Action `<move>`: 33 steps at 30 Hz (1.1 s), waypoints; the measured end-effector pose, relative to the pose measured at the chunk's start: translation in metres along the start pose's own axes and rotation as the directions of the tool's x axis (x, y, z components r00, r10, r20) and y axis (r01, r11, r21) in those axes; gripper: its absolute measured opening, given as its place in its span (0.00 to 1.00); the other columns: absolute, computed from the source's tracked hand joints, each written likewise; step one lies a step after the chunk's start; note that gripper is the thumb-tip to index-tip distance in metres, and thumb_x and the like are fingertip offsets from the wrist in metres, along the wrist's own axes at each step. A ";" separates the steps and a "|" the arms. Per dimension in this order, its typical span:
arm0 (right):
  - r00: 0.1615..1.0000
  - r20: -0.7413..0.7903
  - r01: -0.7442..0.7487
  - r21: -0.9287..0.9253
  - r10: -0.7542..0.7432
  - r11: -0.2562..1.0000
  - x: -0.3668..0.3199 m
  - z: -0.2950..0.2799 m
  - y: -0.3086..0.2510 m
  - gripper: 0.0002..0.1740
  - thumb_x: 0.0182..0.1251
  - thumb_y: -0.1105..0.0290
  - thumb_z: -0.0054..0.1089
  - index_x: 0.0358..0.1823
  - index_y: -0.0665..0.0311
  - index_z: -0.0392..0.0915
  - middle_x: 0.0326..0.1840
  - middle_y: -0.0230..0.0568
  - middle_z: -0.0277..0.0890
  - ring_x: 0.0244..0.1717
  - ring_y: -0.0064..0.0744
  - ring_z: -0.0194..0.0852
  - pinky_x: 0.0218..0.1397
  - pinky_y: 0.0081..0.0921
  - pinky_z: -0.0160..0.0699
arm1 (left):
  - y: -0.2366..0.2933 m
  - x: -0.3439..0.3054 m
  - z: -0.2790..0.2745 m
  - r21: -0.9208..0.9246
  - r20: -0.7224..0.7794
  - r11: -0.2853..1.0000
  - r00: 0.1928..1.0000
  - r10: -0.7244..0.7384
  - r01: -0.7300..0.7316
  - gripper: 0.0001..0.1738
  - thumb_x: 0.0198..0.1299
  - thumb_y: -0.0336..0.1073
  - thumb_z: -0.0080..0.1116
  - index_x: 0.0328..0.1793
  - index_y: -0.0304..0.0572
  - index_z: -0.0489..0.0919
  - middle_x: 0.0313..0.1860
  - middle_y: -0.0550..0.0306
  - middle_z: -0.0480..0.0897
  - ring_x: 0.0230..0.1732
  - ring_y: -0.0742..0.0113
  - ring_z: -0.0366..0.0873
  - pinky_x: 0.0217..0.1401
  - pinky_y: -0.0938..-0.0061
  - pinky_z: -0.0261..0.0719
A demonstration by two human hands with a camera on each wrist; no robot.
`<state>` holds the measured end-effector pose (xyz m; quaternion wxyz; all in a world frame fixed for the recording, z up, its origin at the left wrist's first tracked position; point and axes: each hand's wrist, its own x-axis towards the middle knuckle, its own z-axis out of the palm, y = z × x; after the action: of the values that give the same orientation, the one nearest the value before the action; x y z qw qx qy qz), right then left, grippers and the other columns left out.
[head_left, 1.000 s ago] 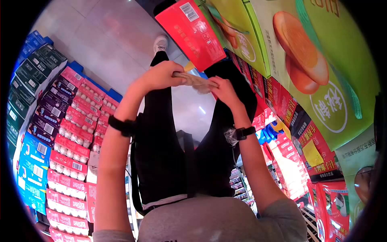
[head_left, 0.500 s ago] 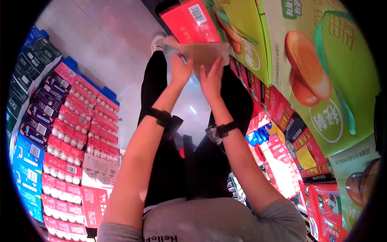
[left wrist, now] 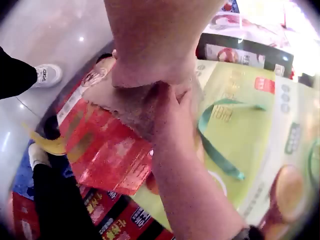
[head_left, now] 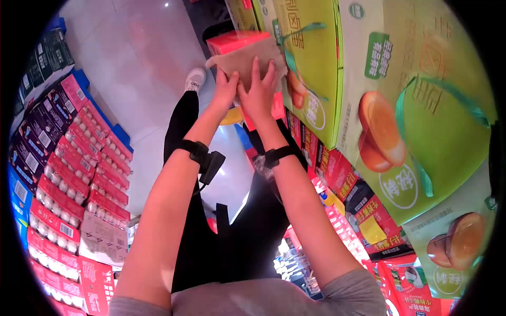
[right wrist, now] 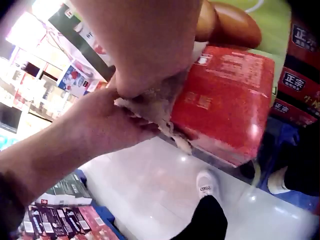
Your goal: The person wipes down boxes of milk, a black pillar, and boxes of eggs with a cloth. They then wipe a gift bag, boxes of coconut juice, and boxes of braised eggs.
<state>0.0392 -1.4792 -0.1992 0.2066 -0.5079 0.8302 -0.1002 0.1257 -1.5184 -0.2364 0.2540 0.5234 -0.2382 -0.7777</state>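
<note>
A beige cloth [head_left: 245, 60] lies spread over the upright side of a red box [head_left: 232, 43]. My left hand [head_left: 225, 90] touches the lower left of the cloth with its fingers pointing forward. Beside it, my right hand [head_left: 260, 94] presses on the cloth, fingers straight and spread. The two hands nearly meet at the thumbs. In the right wrist view, the cloth's ragged edge [right wrist: 172, 132] hangs along the side of the red box, and the left hand [right wrist: 112, 122] is partly under it. My right wrist covers part of the cloth there.
Green gift boxes [head_left: 321, 105] with egg pictures and ribbon handles stand close on the right. Stacked red egg cartons [head_left: 66, 181] line the left, with dark purple boxes [head_left: 39, 139] beyond. A tiled floor [head_left: 139, 58] runs between. A white shoe [head_left: 195, 79] is near the box.
The cloth, earlier stretched between both hands, is now laid over the red box's side. Both hands have moved forward onto it and closer together.
</note>
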 end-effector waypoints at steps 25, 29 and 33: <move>0.998 -0.045 0.027 -0.096 -0.031 0.995 0.068 0.014 -0.013 0.35 0.64 0.62 0.48 0.69 0.67 0.48 0.70 0.70 0.35 0.71 0.69 0.32 0.71 0.51 0.40 | 0.016 0.051 0.000 0.457 -0.138 0.880 0.968 0.210 -0.126 0.42 0.58 0.45 0.53 0.67 0.22 0.48 0.57 0.22 0.65 0.57 0.32 0.65 0.60 0.55 0.64; 0.999 -0.021 0.025 -0.095 -0.027 0.995 0.032 0.012 0.006 0.35 0.64 0.61 0.48 0.68 0.70 0.47 0.70 0.71 0.35 0.70 0.69 0.34 0.70 0.51 0.43 | -0.013 0.039 0.001 0.532 -0.093 0.812 0.936 0.339 -0.242 0.45 0.55 0.40 0.56 0.68 0.21 0.44 0.63 0.23 0.57 0.65 0.34 0.57 0.67 0.58 0.57; 0.999 -0.004 -0.033 -0.153 0.033 0.988 -0.038 0.005 0.029 0.37 0.64 0.63 0.49 0.68 0.72 0.45 0.69 0.72 0.36 0.70 0.69 0.36 0.70 0.50 0.43 | -0.040 -0.018 0.011 0.577 -0.071 0.789 0.949 0.306 -0.211 0.47 0.51 0.34 0.59 0.68 0.21 0.43 0.65 0.25 0.55 0.68 0.35 0.52 0.69 0.59 0.52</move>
<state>0.0336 -1.4317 -0.2056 0.1679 -0.5084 0.8439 -0.0330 0.1156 -1.4750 -0.2460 0.2115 0.5980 -0.5046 -0.5857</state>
